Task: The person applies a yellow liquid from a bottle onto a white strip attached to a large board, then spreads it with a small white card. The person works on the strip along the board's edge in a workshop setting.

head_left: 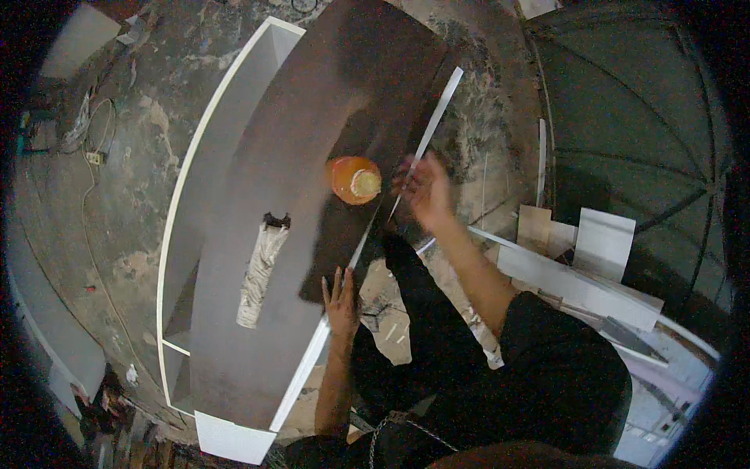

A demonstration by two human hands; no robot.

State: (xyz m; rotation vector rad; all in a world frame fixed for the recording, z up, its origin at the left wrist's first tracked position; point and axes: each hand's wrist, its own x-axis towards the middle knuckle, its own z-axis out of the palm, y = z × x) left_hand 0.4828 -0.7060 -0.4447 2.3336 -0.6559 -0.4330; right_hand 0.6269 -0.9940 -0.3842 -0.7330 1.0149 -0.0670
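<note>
A long dark brown board [312, 102] lies on a white cabinet frame [181, 172]. My left hand [341, 309] rests at its near right edge, fingers stretched out flat beside a narrow white edging strip [308, 359]. Farther up, my right hand [428, 191] is blurred by motion and has its fingers around the strip, whose far end sticks up free of the board. Between the hands and the board's middle stands an orange pot [349, 178] with yellowish contents. A pale, wrinkled, long object with a dark ragged end [262, 273] lies on the board to the left.
A cable with a socket [96, 158] runs over the stained floor at the left. White panel offcuts [605, 242] lean at the right, near a dark ribbed metal sheet [625, 117]. My legs [437, 313] are close to the board's right side.
</note>
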